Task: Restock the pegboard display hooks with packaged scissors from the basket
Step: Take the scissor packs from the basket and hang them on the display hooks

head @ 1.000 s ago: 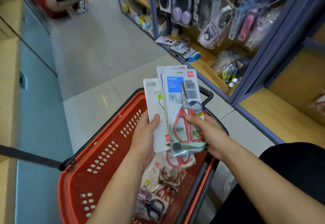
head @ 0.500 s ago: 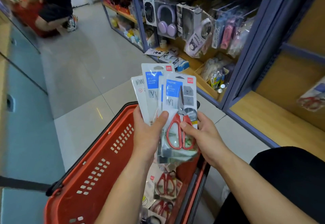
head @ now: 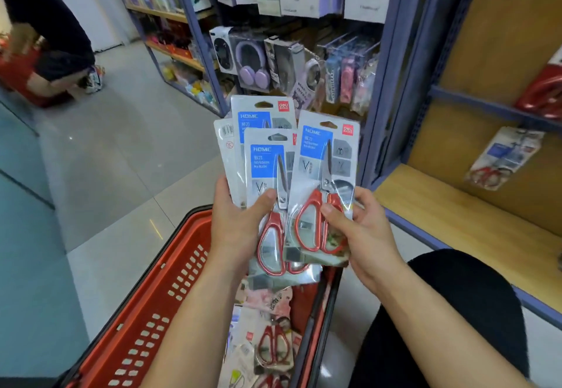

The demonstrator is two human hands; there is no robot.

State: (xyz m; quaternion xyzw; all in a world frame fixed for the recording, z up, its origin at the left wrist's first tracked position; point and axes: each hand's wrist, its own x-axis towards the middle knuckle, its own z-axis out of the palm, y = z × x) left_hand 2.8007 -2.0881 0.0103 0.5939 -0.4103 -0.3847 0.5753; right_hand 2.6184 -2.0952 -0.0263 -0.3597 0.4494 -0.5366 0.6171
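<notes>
Basket (head: 137, 311) low centre on floor (head: 121, 159): red, black rim, slotted wall. Above it, both hands up with scissors packs.

Grip of left hand (head: 237, 226) pinching fan (head: 243, 132) of packs near the lower halves, thumb across the front, fingers hidden behind. Foremost in fan, front pack (head: 266, 171): face-on, blue HOME label, red handles down, blades up. Behind it and higher, back pack (head: 261, 107), mostly covered. At left edge of fan, reversed pack (head: 226, 144), barcode showing.

Grip of right hand (head: 362, 235) pinching single pack (head: 325, 159), thumb on the front over the red handles, fingers curled round the right edge. Tilted slightly right, left edge overlapping front pack.

Inside basket, loose packs (head: 273, 348) lying jumbled, some face up, some under other wrappers.

Right bay: wooden shelf (head: 456, 205), blue uprights, hung pack (head: 501, 159) against the back panel, blurred; hook not discernible. Higher at frame edge, red item (head: 544, 92), too blurred to name.

Middle bay behind fan: headphones box (head: 252, 65), small hanging goods beside it, white boxes above.

Lower right, just beside basket, black trouser knee (head: 456, 311).

Far upper left, second person (head: 51, 37) crouched on floor, well apart from the hands.
</notes>
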